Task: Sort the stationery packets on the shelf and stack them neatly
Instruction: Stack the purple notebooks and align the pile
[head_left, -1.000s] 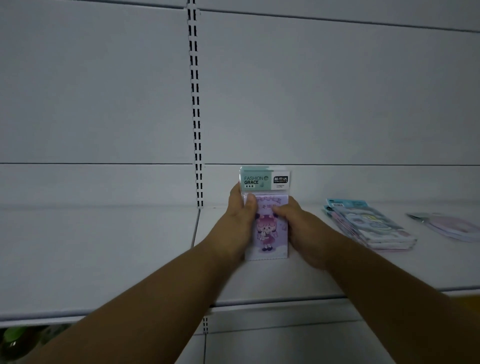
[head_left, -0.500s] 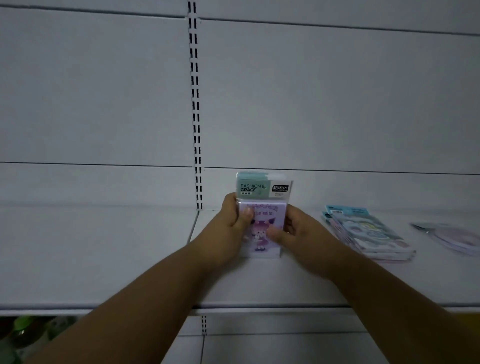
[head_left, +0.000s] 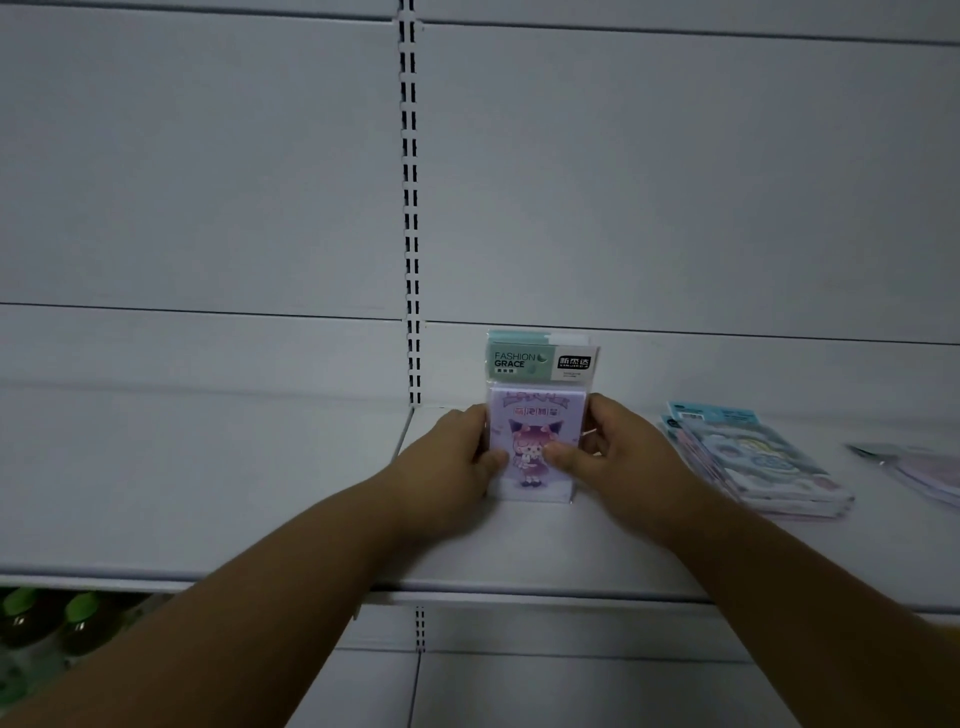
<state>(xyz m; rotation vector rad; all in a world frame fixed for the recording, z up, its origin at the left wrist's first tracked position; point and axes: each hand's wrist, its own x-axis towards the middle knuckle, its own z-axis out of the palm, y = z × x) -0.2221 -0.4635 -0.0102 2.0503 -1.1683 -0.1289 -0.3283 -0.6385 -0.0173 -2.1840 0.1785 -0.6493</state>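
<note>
— What are the hands doing?

— The left hand (head_left: 451, 457) and the right hand (head_left: 613, 457) are both closed on one upright bundle of packets (head_left: 537, 431) just right of the frame's centre. Each grips a side edge, thumbs pressed on the front face, fingers wrapped behind and out of sight.

— Where does the bundle sit?

— Its lower edge rests on the white shelf (head_left: 260, 493), close to the back panel (head_left: 675, 182). How many packets it holds I can't tell; only the front one shows fully.

— Any writing?

— The mint header card reads "FASHION GRACE", with a dark logo block beside it whose characters are too small to make out. Below is a lilac card with a cartoon girl with pink hair; its lettering is blurred, and the thumbs cover part of the picture.

— What else is nearby?

— To the right, well apart from the hands, a flat stack of packets (head_left: 758, 462) lies on the shelf, blue-topped, its print smeared. At the right edge of the frame another packet (head_left: 924, 473) lies flat, cut off. A slotted upright (head_left: 410, 208) runs down the back panel just left of the bundle. In the lower left corner, below the shelf, green bottle caps (head_left: 52, 608) show dimly.
</note>
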